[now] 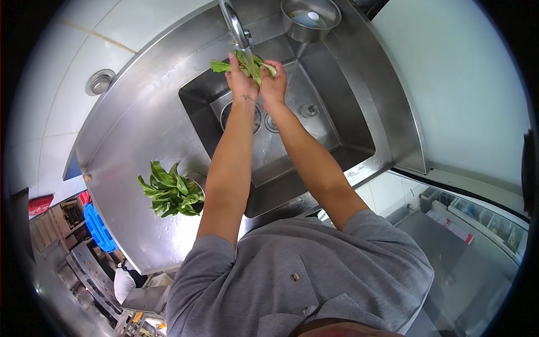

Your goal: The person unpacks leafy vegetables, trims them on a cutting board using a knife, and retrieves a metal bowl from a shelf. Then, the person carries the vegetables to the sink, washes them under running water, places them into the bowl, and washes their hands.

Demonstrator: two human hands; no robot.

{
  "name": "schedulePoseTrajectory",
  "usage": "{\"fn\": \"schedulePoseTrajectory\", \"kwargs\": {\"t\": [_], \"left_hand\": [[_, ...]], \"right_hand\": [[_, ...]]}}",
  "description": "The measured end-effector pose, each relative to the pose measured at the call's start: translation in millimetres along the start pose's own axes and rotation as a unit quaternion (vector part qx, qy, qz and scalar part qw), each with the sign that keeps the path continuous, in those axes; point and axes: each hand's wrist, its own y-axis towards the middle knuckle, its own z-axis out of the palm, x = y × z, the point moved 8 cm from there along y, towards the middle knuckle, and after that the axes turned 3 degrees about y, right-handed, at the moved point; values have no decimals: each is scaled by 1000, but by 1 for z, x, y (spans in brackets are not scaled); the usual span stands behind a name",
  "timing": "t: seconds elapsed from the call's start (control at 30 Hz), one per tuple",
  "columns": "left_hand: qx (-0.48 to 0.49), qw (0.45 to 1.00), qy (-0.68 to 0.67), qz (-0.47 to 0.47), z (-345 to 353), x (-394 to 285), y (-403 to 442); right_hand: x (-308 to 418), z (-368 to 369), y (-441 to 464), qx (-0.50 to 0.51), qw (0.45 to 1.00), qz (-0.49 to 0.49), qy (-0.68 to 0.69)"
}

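Under the tap [234,25], both of my hands are closed around a bunch of leafy greens [252,66] with pale stalks. My left hand [241,83] grips it from the left, thumb pointing up, and leaves stick out beyond that side. On the other side my right hand [274,84] has its fingers curled about the stalk end. Water seems to run from the spout onto the leaves. The greens are above the far part of the sink basin [351,112], near its back left corner.
A metal bowl [306,35] with liquid and a white object stands at the back right. On the left counter [129,123], more leafy greens [168,191] sit in a metal container [197,181], partly behind my left forearm. Drain fittings [309,110] lie in the basin.
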Motion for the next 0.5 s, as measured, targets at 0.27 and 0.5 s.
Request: {"fn": "schedulePoseTrajectory", "kwargs": {"t": [0.27,0.5], "left_hand": [[92,989,113,-31,-19,3,-20],[-43,978,201,26,-46,12,-29]], "right_hand": [[20,-9,3,-31,975,162,145],[24,18,6,46,991,-113,-53]]}}
